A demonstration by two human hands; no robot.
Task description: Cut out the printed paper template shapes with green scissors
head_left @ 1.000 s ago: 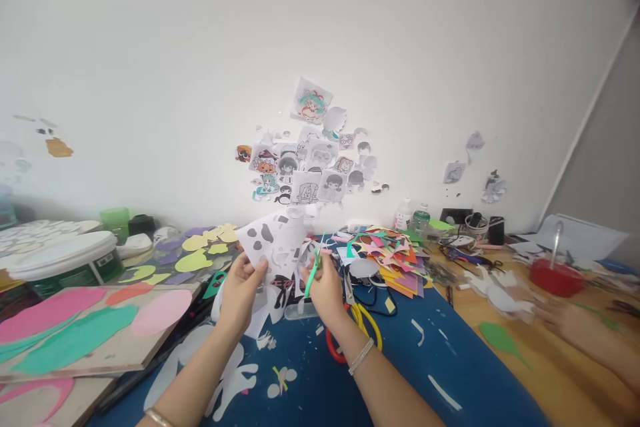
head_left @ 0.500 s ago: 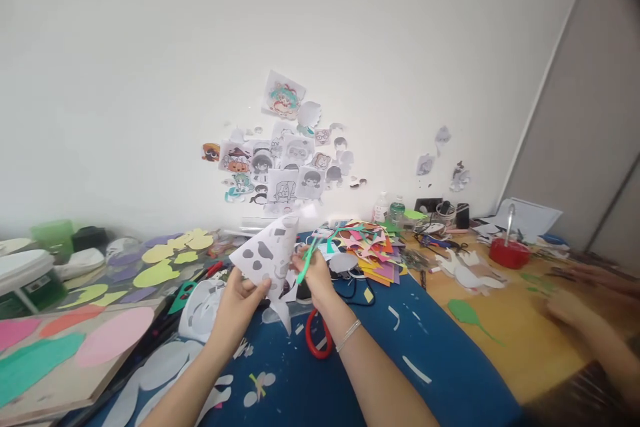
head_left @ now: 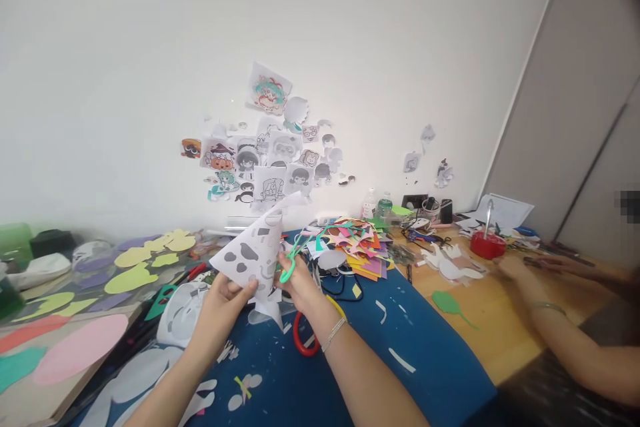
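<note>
My left hand [head_left: 233, 297] pinches the lower edge of a white sheet [head_left: 247, 255] printed with grey patches, holding it up tilted over the blue mat [head_left: 280, 380]. Just right of the sheet, my right hand [head_left: 299, 280] is closed on small green-handled scissors [head_left: 289, 269]. Their blades are hard to make out. Beneath my right wrist lies a red and yellow scissor handle [head_left: 304, 341]. Small paper scraps [head_left: 245, 392] lie on the mat below my hands.
Coloured paper scraps [head_left: 367, 247] are heaped behind the mat. Cut paper shapes [head_left: 83, 350] cover the left side. At right, another person's arm [head_left: 540, 320] reaches over the wooden table [head_left: 495, 320], near a red round holder [head_left: 487, 245] and a green leaf shape [head_left: 447, 301].
The view has swung slightly right, so most things sit further left. The green scissors have tilted in my right hand. The other person's near hand has moved toward the red holder.
</note>
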